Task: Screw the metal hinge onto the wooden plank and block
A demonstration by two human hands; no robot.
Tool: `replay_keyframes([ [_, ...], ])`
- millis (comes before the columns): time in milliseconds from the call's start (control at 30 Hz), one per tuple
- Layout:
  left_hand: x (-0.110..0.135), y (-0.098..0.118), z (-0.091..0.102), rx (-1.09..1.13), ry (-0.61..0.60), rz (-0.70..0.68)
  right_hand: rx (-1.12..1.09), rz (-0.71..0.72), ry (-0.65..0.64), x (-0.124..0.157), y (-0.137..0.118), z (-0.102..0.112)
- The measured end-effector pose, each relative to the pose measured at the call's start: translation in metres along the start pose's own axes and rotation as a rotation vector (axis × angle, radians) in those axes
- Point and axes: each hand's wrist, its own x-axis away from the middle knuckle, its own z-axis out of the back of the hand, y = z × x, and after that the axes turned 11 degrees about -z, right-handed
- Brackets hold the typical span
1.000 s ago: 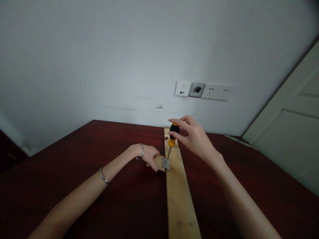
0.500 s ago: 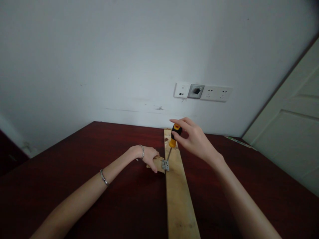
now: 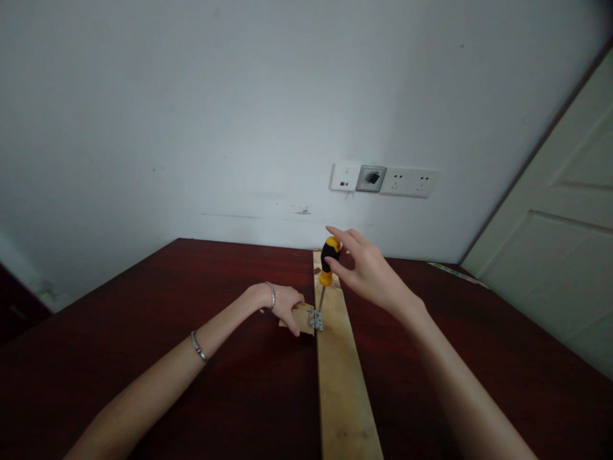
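Note:
My right hand [image 3: 361, 262] grips the yellow and black handle of a screwdriver [image 3: 330, 259] between thumb and fingers. The shaft points down, its tip at a small metal hinge [image 3: 316, 319]. One leaf of the hinge lies on a long wooden board [image 3: 340, 377], the other on a short wooden piece [image 3: 302, 318] butted against the board's left side. My left hand [image 3: 286, 305] is closed over that short piece, thumb on the near side. Its other fingertips are partly hidden. Whether a screw sits under the tip is too small to tell.
The board lies lengthwise on a dark red table [image 3: 230, 396] that meets a white wall [image 3: 215, 115]. Wall sockets [image 3: 409, 182] sit above the table's back edge. A pale strip [image 3: 457, 275] lies at the far right, near a white panelled door [image 3: 569, 236].
The screwdriver has gone from leaning right to nearly upright, and my right hand's fingers have shifted around its handle. My left hand keeps its hold on the short piece. The view has shifted slightly.

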Motion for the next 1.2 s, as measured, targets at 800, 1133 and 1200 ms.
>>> replay_keyframes([
  [800, 0.0017, 0.0037, 0.0033, -0.011, -0.022, -0.003, 0.083, -0.072, -0.036, 0.0012, -0.004, -0.0011],
  [1133, 0.0014, 0.0016, 0.0021, -0.035, -0.001, -0.008, 0.101, -0.104, 0.001, 0.0014, -0.001, -0.0025],
  [1200, 0.0014, 0.001, 0.0014, -0.026, -0.001, -0.004, 0.063, -0.091, -0.011, 0.0013, -0.0004, -0.0018],
])
